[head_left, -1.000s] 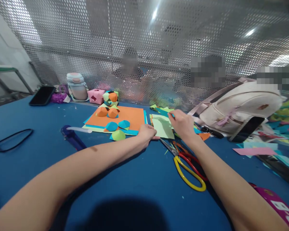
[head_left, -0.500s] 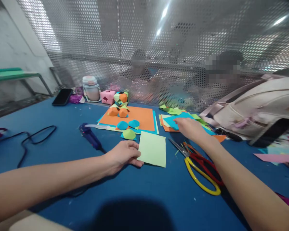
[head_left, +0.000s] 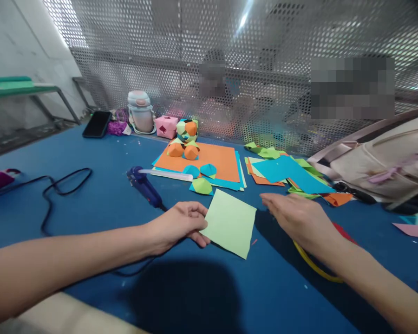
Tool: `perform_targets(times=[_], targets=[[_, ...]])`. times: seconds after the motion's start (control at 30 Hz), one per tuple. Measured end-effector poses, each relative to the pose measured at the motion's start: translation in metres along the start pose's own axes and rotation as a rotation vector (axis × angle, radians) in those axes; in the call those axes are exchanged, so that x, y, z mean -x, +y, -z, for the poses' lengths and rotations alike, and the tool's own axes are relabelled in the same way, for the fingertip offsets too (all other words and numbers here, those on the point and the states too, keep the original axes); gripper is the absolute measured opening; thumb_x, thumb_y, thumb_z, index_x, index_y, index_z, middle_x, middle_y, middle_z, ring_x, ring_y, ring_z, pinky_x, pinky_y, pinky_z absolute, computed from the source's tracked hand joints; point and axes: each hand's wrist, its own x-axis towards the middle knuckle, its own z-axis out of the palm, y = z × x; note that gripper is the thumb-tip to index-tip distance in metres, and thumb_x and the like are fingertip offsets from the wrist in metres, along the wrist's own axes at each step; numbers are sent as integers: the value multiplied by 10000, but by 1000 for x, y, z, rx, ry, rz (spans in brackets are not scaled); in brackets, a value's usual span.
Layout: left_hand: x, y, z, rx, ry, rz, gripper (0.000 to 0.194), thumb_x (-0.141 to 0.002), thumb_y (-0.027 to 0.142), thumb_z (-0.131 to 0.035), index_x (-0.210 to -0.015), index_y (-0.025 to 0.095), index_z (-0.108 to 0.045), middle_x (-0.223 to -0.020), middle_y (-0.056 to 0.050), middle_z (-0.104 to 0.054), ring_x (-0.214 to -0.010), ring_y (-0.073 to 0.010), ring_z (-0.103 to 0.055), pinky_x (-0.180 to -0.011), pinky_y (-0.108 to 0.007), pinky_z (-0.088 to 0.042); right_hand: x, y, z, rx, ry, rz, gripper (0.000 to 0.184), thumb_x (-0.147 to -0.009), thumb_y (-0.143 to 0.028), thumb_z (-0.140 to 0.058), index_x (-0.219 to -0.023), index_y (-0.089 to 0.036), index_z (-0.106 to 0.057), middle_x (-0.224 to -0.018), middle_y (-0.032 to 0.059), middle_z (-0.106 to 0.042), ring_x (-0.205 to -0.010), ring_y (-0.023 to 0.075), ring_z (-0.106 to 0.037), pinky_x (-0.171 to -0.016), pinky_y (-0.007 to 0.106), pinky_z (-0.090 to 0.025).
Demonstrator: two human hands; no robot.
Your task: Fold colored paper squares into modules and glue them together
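My left hand (head_left: pixel 186 225) pinches the left corner of a pale green square of paper (head_left: pixel 231 223), tilted a little over the blue table. To its right my right hand (head_left: pixel 294 213) hovers with its fingers stretched out and nothing visible in them. Beneath that hand and wrist lie the scissors; only part of a yellow handle (head_left: pixel 315 264) and a bit of red handle (head_left: pixel 344 232) show. Just behind the pale green paper sits a small folded green and blue paper piece (head_left: pixel 201 186).
A blue glue gun (head_left: pixel 148 190) with a cord lies left. Behind are stacked orange and blue sheets (head_left: pixel 216 160) with folded paper pieces, and loose blue paper (head_left: pixel 282 169). A bottle (head_left: pixel 140 113), phone (head_left: pixel 97 124) and pink box (head_left: pixel 166 127) stand by the mesh wall; a bag (head_left: pixel 393 153) rests right.
My right hand has drawn back from the blue paper toward me and now covers much of the scissors. The pale green paper has turned slightly in my left hand. The view has shifted.
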Motion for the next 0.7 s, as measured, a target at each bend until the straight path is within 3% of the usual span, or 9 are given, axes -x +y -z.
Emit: perform_targets(times=[0.07,0.13,0.2,0.27,0.33,0.4,0.53,0.6,0.7], targets=[[3,0,0,0,12,-1,106,-704,86,-566,-793,122,-522,-640,-22,-612,-531,-120,-637,-511,-188,-520,11,-10,7,29,-35,-22,448,-934,-353,-346,-685,-167,-669,-543,49,-650,-493,172,-591,-543,299,-419],[5,0,0,18,46,-19,104,-710,83,-561,-801,121,-525,-652,-18,-606,-531,-117,-634,-503,-188,-518,19,-20,14,-11,-90,-50,451,-936,-376,-345,-703,-168,-671,-641,64,-691,-607,186,-644,-628,312,-468],[5,0,1,44,79,-55,99,-720,78,-550,-807,120,-528,-633,-10,-594,-532,-118,-631,-497,-190,-518,26,-31,19,-105,-161,-14,411,-931,-399,-349,-946,-148,-674,-975,110,-704,-914,229,-647,-811,363,-475],[5,2,3,66,119,-97,88,-728,75,-545,-802,120,-528,-610,-3,-580,-528,-116,-626,-488,-185,-514,33,-41,22,-197,-303,123,509,-893,-483,-395,-1242,-137,-529,-1289,132,-539,-1201,267,-481,-972,436,-389],[5,4,4,94,178,-135,84,-729,71,-546,-793,122,-524,-614,5,-569,-514,-111,-620,-473,-180,-510,38,-44,23,-284,-500,265,691,-842,-578,-421,-1394,-173,-330,-1420,111,-378,-1306,258,-345,-1041,454,-320],[6,7,4,129,231,-171,89,-723,65,-551,-785,123,-525,-645,7,-565,-514,-110,-622,-466,-180,-510,43,-37,20,-273,-596,244,746,-829,-623,-390,-1420,-185,-269,-1438,103,-346,-1323,255,-312,-1068,475,-275],[7,10,6,155,255,-213,90,-719,74,-569,-792,118,-541,-731,-10,-576,-552,-125,-641,-469,-188,-516,49,-11,14,23,-405,-87,841,-831,-673,-256,-1271,8,-483,-1345,262,-420,-1310,376,-288,-1061,592,-168],[7,10,6,158,252,-203,99,-712,78,-578,-797,118,-545,-741,-11,-576,-549,-129,-641,-462,-191,-514,47,-11,14,30,-361,-113,777,-863,-629,-244,-1280,-16,-479,-1374,228,-401,-1323,337,-283,-1080,546,-184],[7,8,3,177,262,-192,90,-694,72,-574,-765,118,-542,-695,0,-565,-513,-124,-624,-429,-190,-501,33,-34,14,-72,-389,-38,655,-901,-549,-273,-1335,-81,-418,-1417,155,-368,-1339,262,-275,-1079,479,-255]])
